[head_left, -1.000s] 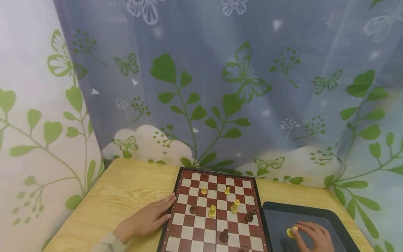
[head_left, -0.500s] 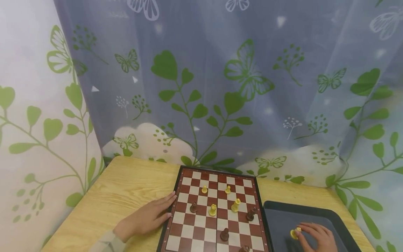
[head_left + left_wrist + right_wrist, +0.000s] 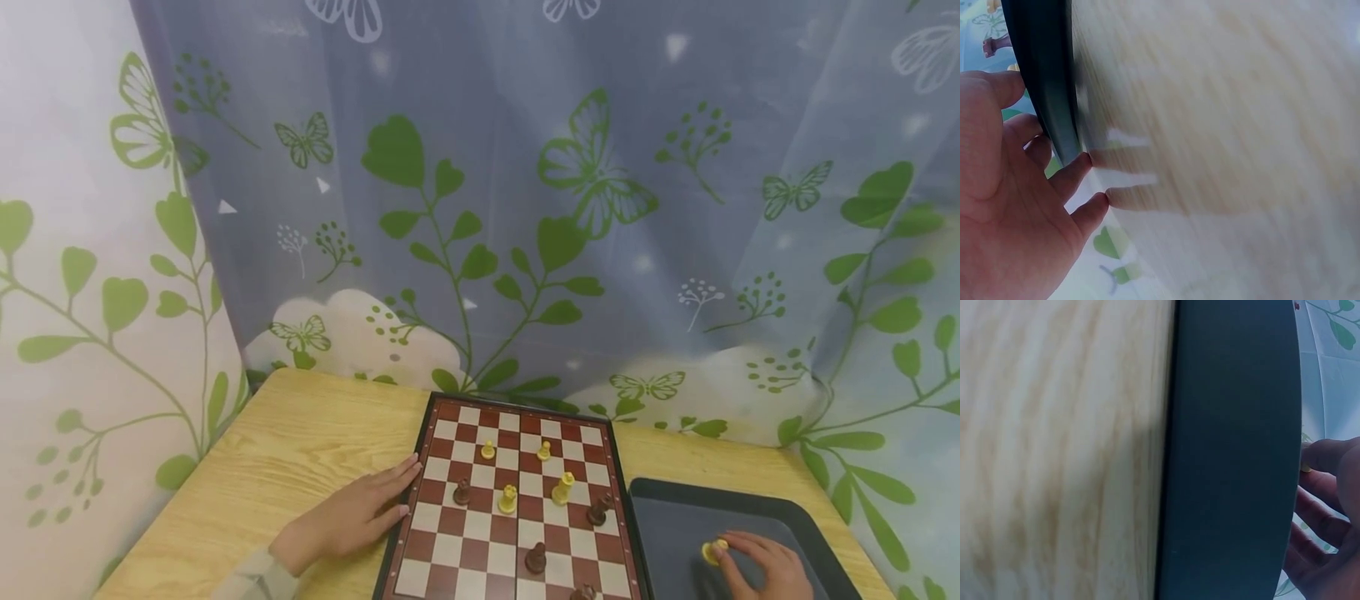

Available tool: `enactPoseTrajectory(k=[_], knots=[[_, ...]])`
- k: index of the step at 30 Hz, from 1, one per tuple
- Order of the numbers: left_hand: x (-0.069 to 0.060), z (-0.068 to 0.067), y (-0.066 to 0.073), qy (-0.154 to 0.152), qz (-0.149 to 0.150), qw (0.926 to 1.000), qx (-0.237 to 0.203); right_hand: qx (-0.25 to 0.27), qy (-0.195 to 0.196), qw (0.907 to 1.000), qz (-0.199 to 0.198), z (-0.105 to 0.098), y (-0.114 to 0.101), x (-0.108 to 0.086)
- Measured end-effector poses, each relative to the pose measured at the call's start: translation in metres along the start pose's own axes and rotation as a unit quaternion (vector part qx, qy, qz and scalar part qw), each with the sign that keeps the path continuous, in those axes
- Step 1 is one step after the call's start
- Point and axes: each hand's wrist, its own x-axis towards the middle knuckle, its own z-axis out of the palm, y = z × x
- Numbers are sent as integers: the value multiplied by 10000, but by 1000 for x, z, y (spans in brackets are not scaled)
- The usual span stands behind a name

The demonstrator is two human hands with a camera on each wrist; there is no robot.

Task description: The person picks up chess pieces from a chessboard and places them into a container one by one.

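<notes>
On the table lies a chessboard [image 3: 426, 546] with red-brown and white squares. My left hand [image 3: 345, 517] rests at its left side, fingers loosely extended and touching the dark rim; the left wrist view shows this hand [image 3: 1016, 187] by the board's edge [image 3: 1041, 69]. To the right, my right hand [image 3: 768, 568] pinches a yellow chess piece [image 3: 709, 552] between thumb and fingers over a dark tray [image 3: 667, 533]. Which kind of piece it is cannot be told. In the right wrist view the tray's wall [image 3: 1229, 450] largely hides the piece by my right hand [image 3: 1329, 512].
Yellow pieces stand on the board, among them two pawns [image 3: 488, 451] and a tall one [image 3: 562, 489]. Several dark pieces [image 3: 536, 557] stand there too, one [image 3: 585, 592] cut off by the frame's bottom. A patterned curtain [image 3: 480, 208] hangs behind the wooden table [image 3: 300, 442].
My right hand has shifted slightly to the right over the tray, still pinching the yellow chess piece. The left hand has stayed at the board's edge, and the board's pieces stand as before.
</notes>
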Motion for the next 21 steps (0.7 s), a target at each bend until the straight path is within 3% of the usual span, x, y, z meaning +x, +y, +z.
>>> enactPoseTrajectory(k=[4, 9, 14, 18, 21], knots=[[1, -1, 1, 6, 28, 10000, -21, 13, -239, 9995, 193, -3, 3, 4], [1, -4, 2, -21, 49, 9999, -103, -41, -970, 9925, 749, -11, 3, 9], [1, -4, 2, -23, 65, 9999, -112, 0, -1660, 9689, 1833, -13, -1, 13], [2, -4, 3, -24, 73, 9999, -122, 69, -1615, 9520, 2600, -10, -4, 14], [1, -4, 3, -24, 71, 9999, -134, 180, -1626, 9474, 2751, -9, -4, 14]])
